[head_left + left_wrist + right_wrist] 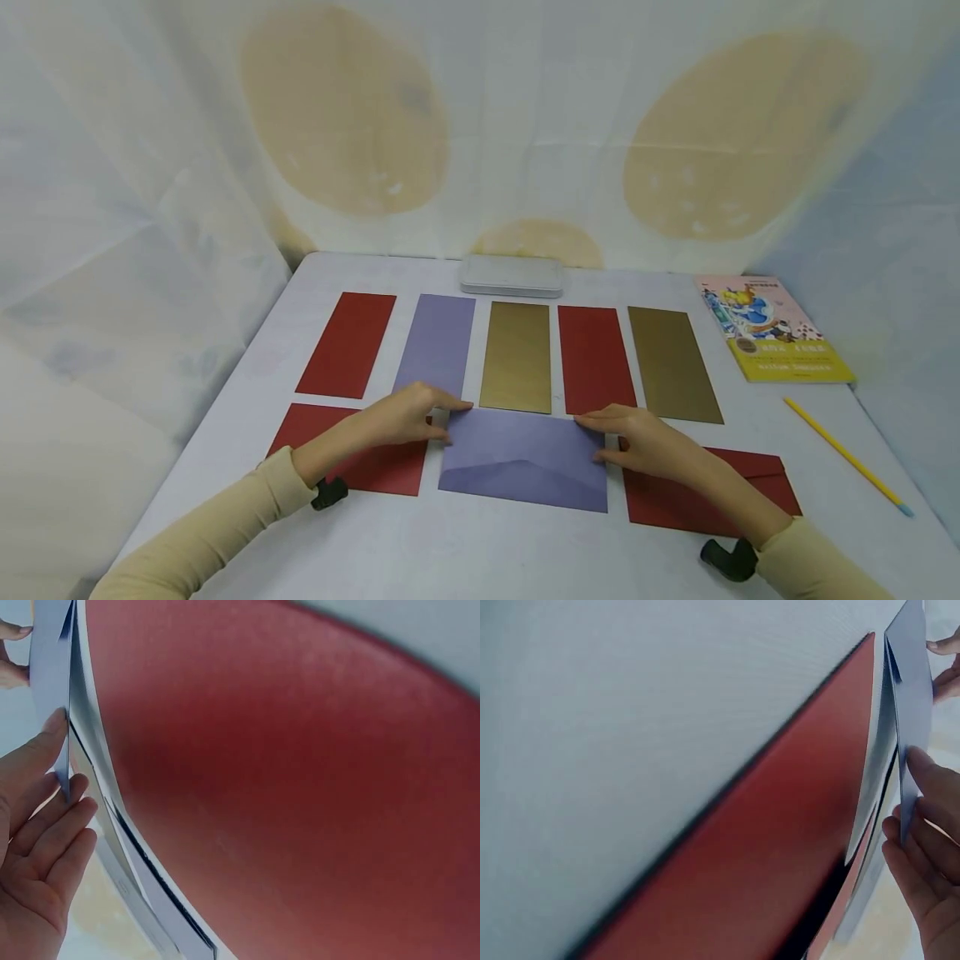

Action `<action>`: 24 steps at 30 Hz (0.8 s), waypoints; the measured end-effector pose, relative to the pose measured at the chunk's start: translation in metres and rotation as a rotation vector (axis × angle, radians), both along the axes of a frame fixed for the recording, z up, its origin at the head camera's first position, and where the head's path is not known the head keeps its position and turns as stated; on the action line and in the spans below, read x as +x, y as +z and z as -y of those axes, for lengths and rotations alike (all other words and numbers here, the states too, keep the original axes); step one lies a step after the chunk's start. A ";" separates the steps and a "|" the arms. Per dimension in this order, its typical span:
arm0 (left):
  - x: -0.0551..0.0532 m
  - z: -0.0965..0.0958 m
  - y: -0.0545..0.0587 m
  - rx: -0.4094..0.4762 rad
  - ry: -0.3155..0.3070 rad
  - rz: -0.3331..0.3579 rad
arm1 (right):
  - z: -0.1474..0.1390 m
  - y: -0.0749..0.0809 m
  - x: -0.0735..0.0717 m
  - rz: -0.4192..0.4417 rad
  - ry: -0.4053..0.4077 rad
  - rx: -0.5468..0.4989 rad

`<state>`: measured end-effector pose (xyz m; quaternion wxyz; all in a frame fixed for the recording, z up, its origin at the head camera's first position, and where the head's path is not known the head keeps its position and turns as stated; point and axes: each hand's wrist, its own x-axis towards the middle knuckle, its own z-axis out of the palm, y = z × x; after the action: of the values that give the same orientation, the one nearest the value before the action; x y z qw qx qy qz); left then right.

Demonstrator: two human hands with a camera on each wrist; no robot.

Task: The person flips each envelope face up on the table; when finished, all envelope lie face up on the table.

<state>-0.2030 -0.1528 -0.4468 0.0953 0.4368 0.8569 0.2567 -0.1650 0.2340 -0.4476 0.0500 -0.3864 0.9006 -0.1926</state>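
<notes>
A lavender envelope is held upright-tilted in front, its curved flap facing the head camera. My left hand pinches its left upper corner, and in the left wrist view the thumb lies on one side with fingers behind. At the opposite upper corner my right hand pinches it the same way, as the thumb shows in the right wrist view. A red envelope lies partly under my left forearm. Beneath my right forearm is another red envelope, its flap line visible.
Behind the hands lies a row of envelopes: red, lavender, gold, red and gold. A grey flat case sits at the back edge. To the right are a picture book and a yellow pencil.
</notes>
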 end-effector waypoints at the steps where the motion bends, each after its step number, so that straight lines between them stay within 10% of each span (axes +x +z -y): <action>1: 0.000 0.000 -0.001 -0.007 0.002 0.007 | 0.000 -0.001 0.000 0.007 -0.001 0.001; 17: 0.008 0.000 -0.004 -0.068 0.014 0.003 | 0.002 -0.006 0.004 0.060 -0.001 0.019; 24: 0.036 0.002 0.007 -0.128 0.019 -0.132 | 0.001 0.002 0.021 0.036 0.014 0.024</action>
<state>-0.1665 -0.1547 -0.4401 0.0641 0.4375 0.8801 0.1729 -0.1439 0.2328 -0.4453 0.0723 -0.3886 0.8991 -0.1882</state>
